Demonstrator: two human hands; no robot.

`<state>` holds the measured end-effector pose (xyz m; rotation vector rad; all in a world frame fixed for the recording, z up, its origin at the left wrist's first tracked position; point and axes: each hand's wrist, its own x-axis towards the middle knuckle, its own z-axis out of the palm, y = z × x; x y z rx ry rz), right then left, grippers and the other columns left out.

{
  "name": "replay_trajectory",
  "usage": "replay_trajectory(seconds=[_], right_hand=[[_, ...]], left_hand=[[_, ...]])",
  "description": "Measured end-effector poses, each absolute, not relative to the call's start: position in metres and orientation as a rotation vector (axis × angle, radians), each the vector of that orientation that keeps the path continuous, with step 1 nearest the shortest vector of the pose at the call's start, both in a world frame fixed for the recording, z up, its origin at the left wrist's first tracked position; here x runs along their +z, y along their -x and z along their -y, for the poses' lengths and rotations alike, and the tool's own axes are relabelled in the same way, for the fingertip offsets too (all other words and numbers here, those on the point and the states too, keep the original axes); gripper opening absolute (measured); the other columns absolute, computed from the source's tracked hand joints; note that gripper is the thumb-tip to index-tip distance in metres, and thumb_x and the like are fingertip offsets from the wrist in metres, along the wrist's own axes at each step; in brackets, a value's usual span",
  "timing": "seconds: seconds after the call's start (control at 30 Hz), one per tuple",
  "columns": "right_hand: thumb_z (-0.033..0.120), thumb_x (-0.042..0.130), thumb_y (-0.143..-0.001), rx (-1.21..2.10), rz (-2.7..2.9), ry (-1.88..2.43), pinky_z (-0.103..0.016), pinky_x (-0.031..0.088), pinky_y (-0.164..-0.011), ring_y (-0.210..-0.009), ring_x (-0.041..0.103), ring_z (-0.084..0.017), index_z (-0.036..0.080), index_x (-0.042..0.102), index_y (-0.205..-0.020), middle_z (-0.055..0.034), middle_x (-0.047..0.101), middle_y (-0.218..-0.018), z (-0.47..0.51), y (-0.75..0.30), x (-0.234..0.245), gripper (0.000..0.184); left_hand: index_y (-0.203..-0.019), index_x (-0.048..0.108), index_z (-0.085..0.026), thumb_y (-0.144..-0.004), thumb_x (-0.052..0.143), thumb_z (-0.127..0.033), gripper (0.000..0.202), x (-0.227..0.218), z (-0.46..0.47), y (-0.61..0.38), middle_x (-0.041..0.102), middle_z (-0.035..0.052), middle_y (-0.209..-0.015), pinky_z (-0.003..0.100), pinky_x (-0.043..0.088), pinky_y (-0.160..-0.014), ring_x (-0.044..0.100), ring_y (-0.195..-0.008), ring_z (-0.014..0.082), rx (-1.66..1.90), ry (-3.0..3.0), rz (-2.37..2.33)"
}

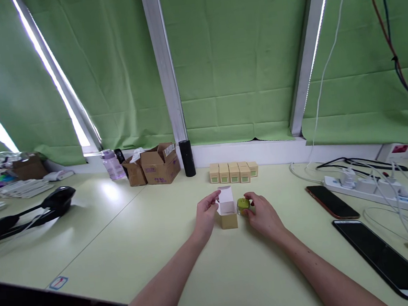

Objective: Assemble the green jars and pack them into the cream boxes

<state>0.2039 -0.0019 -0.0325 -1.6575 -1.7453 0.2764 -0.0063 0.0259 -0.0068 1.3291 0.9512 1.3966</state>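
A small tan carton [229, 219] stands on the pale green table [132, 237] with its white top flap raised. My left hand [206, 215] grips the carton's left side, thumb and fingers at the flap. My right hand [262, 213] is closed round a small yellow-green jar [243, 204] just right of the carton's open top. Behind them, a row of several closed tan cartons [233, 172] with green labels lines the table's back.
Two brown cardboard boxes [155, 166], a black cylinder [187, 158] and a clear bottle [111, 164] stand at the back left. A black handheld device [32, 213] lies far left. Two phones [333, 202] [387, 255], a power strip [366, 185] and cables lie on the right.
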Motion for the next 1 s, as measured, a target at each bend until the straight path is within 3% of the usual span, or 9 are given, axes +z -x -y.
replay_trajectory(seconds=[0.3,0.5,0.67,0.77,1.0], right_hand=[[0.014,0.053,-0.090,0.249,1.758,1.561,-0.039,0.053,-0.088,-0.107,0.068,-0.028,0.022,0.055,-0.131,-0.0116,0.071,-0.123,0.001,-0.203,-0.037,0.042],[0.034,0.054,-0.095,0.334,1.487,1.391,-0.040,0.057,-0.076,-0.085,0.069,-0.023,0.024,0.047,-0.136,-0.0106,0.067,-0.124,0.000,-0.207,-0.024,0.043],[0.047,0.061,-0.094,0.427,1.316,1.107,-0.033,0.058,-0.065,-0.104,0.067,-0.026,0.027,0.046,-0.135,-0.0132,0.060,-0.136,0.010,-0.203,-0.005,0.048],[0.044,0.059,-0.097,0.471,1.344,1.011,-0.029,0.056,-0.059,-0.106,0.067,-0.025,0.029,0.042,-0.136,-0.0128,0.056,-0.140,0.020,-0.194,0.002,0.045],[0.037,0.052,-0.101,0.531,1.552,0.969,-0.030,0.057,-0.064,-0.107,0.067,-0.023,0.030,0.034,-0.139,-0.0134,0.053,-0.143,0.027,-0.180,-0.002,0.043]], left_hand=[[-0.105,0.084,-0.015,-0.060,0.058,-0.022,0.052,-0.005,-0.025,0.006,0.074,0.0069,-0.095,0.037,0.043,-0.104,0.062,-0.104,0.0262,1.392,-1.240,-0.957],[-0.105,0.084,-0.015,-0.060,0.059,-0.020,0.052,-0.005,-0.027,0.006,0.073,0.0067,-0.094,0.038,0.043,-0.104,0.062,-0.106,0.0267,1.384,-1.214,-0.933],[-0.106,0.084,-0.015,-0.062,0.060,-0.020,0.051,-0.007,-0.024,0.005,0.074,0.0065,-0.096,0.036,0.043,-0.102,0.062,-0.104,0.0261,1.367,-1.234,-0.897],[-0.109,0.083,-0.015,-0.064,0.060,-0.020,0.051,-0.008,-0.022,0.003,0.076,0.0072,-0.099,0.036,0.044,-0.101,0.063,-0.105,0.0263,1.343,-1.268,-0.871],[-0.109,0.083,-0.017,-0.064,0.062,-0.020,0.050,-0.006,-0.019,0.002,0.078,0.0075,-0.105,0.038,0.044,-0.105,0.064,-0.113,0.0285,1.321,-1.277,-0.847]])
